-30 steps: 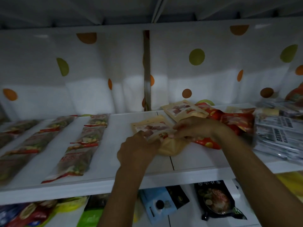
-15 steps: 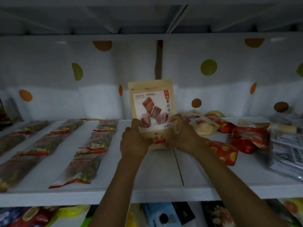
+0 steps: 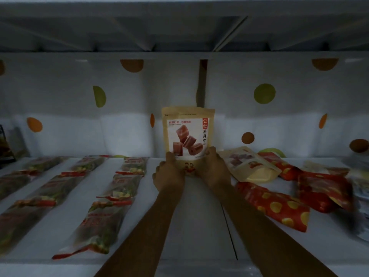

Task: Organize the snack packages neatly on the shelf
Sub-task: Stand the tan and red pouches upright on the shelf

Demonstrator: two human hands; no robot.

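Note:
A tan stand-up snack pouch [image 3: 187,132] with red fruit rolls printed on it stands upright near the back of the white shelf [image 3: 191,212], at the middle. My left hand [image 3: 168,174] grips its lower left edge and my right hand [image 3: 214,168] grips its lower right edge. A second tan pouch [image 3: 249,163] lies flat just to the right. Red packets with yellow dots [image 3: 273,206] lie scattered further right. Clear long snack packs [image 3: 103,216] lie in neat rows on the left.
A white backdrop with coloured dots [image 3: 264,93] closes the back. The upper shelf's underside [image 3: 179,27] hangs low overhead. Blurred printed packs [image 3: 359,188] sit at the far right edge. A dark rack [image 3: 6,144] stands at the far left.
Both hands lifted the tan pouch from lying flat, stood it upright and carried it further back on the shelf. The view moved closer and upward.

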